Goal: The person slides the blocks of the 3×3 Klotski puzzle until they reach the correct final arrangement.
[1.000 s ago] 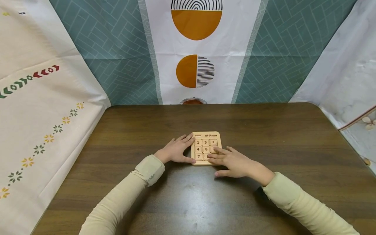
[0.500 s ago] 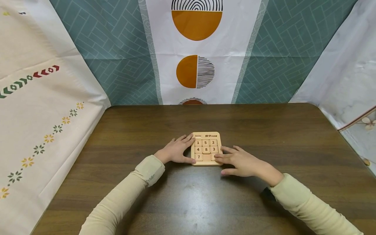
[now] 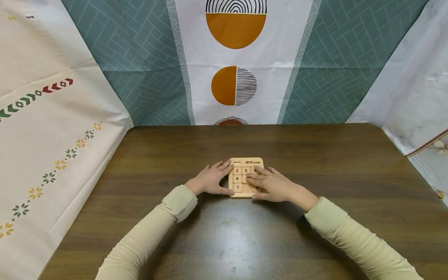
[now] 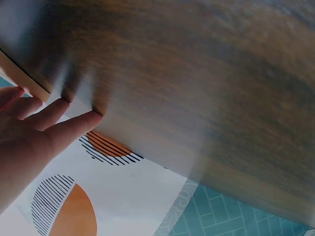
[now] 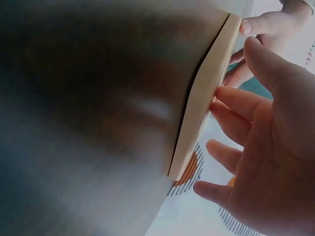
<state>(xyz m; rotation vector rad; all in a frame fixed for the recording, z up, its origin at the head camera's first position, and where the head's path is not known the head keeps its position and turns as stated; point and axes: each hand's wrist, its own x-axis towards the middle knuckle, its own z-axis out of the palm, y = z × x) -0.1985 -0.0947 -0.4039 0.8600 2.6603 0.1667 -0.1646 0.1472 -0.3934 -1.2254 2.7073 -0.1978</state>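
A wooden number slide puzzle [image 3: 241, 195] lies flat on the table between both hands. My left hand [image 3: 210, 181] rests along its left side, fingers spread, with the thumb at the near left corner. Over the tiles reaches my right hand [image 3: 276, 186], its fingertips on the middle row and its thumb by the near edge. Tiles 1, 5, 4 and 7 show plainly; the right hand partly covers the others. An open slot sits beside tile 7 [image 3: 237, 188]. In the right wrist view, two fingertips meet the top of the puzzle's edge [image 5: 199, 103].
The brown wooden table [image 3: 175, 147] extends to all sides of the puzzle. A patterned teal and white cloth [image 3: 150, 77] hangs behind its far edge. Pale cloths hang at the left [image 3: 42, 147] and right [image 3: 413, 97].
My right hand slid a tile marked 6 rightward in the bottom row, opening a slot beside 7. It then moved up and left onto the middle row. The left hand stayed put.
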